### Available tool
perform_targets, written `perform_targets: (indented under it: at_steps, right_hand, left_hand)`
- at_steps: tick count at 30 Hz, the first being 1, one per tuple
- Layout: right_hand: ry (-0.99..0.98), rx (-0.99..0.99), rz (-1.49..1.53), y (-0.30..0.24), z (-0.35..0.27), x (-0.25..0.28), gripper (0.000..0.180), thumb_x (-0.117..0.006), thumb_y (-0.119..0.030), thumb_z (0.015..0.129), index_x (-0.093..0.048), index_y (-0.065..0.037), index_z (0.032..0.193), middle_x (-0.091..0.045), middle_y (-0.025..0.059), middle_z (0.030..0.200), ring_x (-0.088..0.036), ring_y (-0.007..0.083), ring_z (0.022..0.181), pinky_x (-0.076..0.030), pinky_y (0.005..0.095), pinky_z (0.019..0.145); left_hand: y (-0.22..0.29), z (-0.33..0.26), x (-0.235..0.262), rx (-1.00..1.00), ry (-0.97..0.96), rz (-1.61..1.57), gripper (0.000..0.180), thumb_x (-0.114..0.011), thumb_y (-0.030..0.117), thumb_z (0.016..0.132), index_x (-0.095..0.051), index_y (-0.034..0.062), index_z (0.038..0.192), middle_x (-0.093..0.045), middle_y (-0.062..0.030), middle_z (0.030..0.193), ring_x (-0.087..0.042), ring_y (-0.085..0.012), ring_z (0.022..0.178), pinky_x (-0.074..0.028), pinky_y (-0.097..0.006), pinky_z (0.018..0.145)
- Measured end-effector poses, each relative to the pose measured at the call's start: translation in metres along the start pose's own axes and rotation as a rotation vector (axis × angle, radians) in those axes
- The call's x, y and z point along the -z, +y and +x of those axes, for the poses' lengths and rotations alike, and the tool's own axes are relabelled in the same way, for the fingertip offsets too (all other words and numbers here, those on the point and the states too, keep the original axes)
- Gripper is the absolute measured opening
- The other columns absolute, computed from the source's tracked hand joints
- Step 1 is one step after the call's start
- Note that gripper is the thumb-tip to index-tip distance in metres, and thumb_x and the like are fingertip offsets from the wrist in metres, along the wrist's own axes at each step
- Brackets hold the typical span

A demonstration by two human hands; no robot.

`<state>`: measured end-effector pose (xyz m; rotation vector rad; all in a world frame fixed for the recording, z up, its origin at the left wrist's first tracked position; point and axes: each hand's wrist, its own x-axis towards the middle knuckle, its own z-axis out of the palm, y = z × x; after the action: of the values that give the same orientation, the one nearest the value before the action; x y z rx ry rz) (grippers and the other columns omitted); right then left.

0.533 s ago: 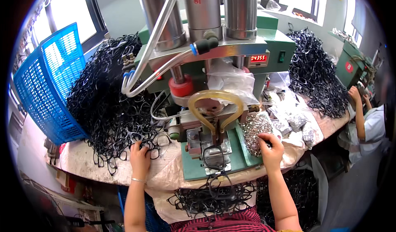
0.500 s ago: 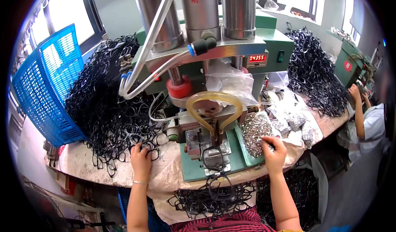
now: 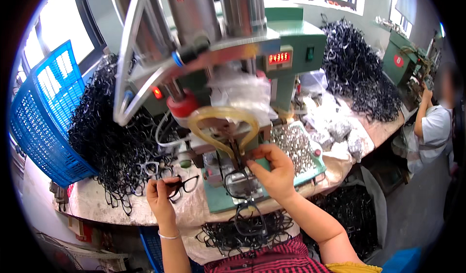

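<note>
Watching from the head view, the only one we had, we noted the right hand (image 3: pixel 276 173) at the green pneumatic press (image 3: pixel 296 34), thumb and forefinger drawn close together just below the yellow tube loop (image 3: pixel 223 110). We could not tell whether anything sat between those fingertips. Half a second earlier that hand was over the green tray (image 3: pixel 318 167) of tiny metal parts (image 3: pixel 293 146); by now it was clear of it.

The left hand (image 3: pixel 160 201), well apart from the right, was closed on a black eyeglass frame (image 3: pixel 183 187), raised off the edge of the heap (image 3: pixel 112 127). Earlier its fingers had rested among the frames there.

A second eyeglass frame (image 3: pixel 246 202) stayed at the press, one rim on the fixture and the other hanging over the front edge, above the smaller pile (image 3: pixel 223 236). We judged that the work had passed from the tray to the tool, with one frame in place and another at the ready.

The camera had swung, so the press sat farther left, its top blurred. The counter (image 3: pixel 279 58) read the same.
</note>
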<state>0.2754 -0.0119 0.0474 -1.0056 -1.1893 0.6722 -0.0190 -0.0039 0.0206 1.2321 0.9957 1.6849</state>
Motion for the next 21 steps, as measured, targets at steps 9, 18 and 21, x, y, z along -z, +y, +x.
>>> perform_targets:
  at_steps: [9,18,21]
  right_hand:
    - [-0.012,-0.291,0.493,-0.021,-0.009,-0.018,0.048,-0.071,0.002,0.086,-0.053,0.005,0.131,-0.064,0.0100,0.123,-0.063,0.0120,0.107,-0.048,0.0277,0.096]
    - [0.001,0.165,-0.814,0.015,0.002,0.062,0.020,-0.078,-0.010,0.075,-0.075,-0.009,0.095,-0.063,0.0219,0.126,-0.057,0.0394,0.124,-0.044,0.0469,0.105]
    - [0.068,0.149,-1.071,0.048,-0.007,0.095,0.020,-0.079,-0.012,0.074,-0.074,-0.010,0.093,-0.064,0.0220,0.123,-0.055,0.0407,0.126,-0.045,0.0476,0.105]
  left_hand:
    - [0.113,0.033,-0.096,-0.541,-0.257,0.279,0.024,-0.054,0.018,0.105,-0.045,0.0037,0.087,-0.073,-0.0183,0.080,-0.064,-0.0172,0.069,-0.050,-0.026,0.065]
    - [0.102,-0.021,-0.129,-1.168,-0.970,0.700,0.041,-0.082,0.034,0.079,-0.047,0.0130,0.078,-0.072,-0.0071,0.096,-0.064,-0.0200,0.081,-0.057,-0.030,0.063]
    - [0.090,-0.027,-0.137,-1.152,-1.008,0.709,0.037,-0.082,0.031,0.080,-0.050,0.0129,0.079,-0.070,-0.0065,0.099,-0.064,-0.0198,0.080,-0.057,-0.030,0.064]
